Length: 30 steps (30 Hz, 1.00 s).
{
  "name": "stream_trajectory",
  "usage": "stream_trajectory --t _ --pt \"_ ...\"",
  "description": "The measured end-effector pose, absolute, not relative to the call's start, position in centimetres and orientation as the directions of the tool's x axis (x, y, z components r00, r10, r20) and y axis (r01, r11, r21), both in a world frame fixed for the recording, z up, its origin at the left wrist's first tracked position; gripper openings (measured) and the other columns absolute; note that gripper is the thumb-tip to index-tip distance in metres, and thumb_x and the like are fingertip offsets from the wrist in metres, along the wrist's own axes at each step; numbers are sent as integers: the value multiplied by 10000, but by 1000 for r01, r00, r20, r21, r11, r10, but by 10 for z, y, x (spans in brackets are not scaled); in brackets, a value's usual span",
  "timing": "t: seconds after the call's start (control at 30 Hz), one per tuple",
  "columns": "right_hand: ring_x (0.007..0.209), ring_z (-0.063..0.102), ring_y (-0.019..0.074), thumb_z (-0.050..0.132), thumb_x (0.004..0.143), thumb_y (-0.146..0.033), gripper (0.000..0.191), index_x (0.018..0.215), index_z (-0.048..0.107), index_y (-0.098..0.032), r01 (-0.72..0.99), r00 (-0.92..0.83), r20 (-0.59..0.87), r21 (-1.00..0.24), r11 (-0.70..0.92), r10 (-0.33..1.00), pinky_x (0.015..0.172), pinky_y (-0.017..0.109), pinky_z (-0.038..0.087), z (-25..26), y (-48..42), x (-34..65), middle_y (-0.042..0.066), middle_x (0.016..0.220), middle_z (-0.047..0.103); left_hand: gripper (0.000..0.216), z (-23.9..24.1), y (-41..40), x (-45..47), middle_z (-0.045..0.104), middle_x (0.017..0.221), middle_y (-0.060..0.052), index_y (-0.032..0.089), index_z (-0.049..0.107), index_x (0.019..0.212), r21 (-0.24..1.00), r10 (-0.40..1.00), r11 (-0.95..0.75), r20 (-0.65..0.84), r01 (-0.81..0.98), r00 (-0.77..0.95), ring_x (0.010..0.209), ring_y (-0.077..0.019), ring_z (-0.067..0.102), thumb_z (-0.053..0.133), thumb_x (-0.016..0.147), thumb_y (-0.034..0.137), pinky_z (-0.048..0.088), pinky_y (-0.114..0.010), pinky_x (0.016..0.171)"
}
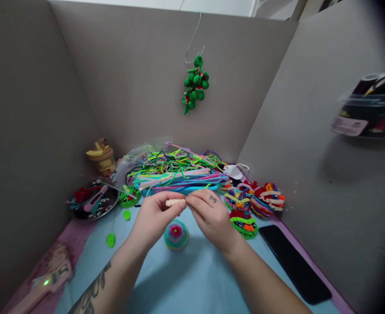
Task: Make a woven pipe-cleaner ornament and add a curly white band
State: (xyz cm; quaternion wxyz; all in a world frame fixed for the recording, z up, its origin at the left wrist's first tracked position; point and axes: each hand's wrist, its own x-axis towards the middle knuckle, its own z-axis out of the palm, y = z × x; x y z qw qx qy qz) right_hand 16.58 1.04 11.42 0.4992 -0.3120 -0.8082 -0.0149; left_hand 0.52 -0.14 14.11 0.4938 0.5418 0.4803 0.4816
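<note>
My left hand (156,216) and my right hand (209,214) meet over the blue mat (195,279), both pinching a short cream-coloured pipe cleaner piece (175,202) between their fingertips. Just below the hands a small dome of coiled pipe cleaner (176,234) in teal, pink and yellow rests on the mat. Behind the hands lies a big heap of coloured pipe cleaners (179,172).
Finished fuzzy figures (254,203) sit at the right, a black phone (293,264) beside them. A dark dish of bits (94,201), a green frog-like piece (129,196), a yellow wooden toy (101,157) and a pink glue gun (45,285) are at left. Cardboard walls enclose the desk; a green ornament (195,83) hangs on the back wall.
</note>
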Motion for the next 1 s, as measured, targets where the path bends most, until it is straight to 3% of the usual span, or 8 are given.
stream_trajectory --t 0.23,0.57,0.8,1.0 --pt "803 612 165 595 835 -113 105 884 622 -203 354 -122 824 -484 800 553 715 293 522 121 10 161 43 818 652 235 135 5 0 680 736 -11 154 681 846 989 991 -94 104 -111 88 637 -107 581 764 670 286 456 -202 578" --pt "810 644 157 610 800 -52 159 835 647 -203 305 -128 843 -467 830 522 733 283 532 119 11 163 42 809 677 173 139 1 3 592 579 38 162 698 797 997 986 -73 76 -28 146 522 -73 493 746 697 295 437 -190 534" --pt "818 641 163 604 813 -56 165 863 630 -211 326 -162 848 -436 839 504 737 290 530 117 12 164 42 818 675 223 136 3 2 650 722 4 158 670 859 995 988 -92 96 -39 124 642 -96 565 734 704 306 461 -182 574" --pt "800 637 155 593 818 -52 180 854 553 -224 321 -179 867 -395 861 465 716 288 530 114 11 161 32 821 659 209 144 -2 5 652 688 1 162 684 800 967 984 -178 170 181 57 602 -108 563 712 711 349 449 -188 519"
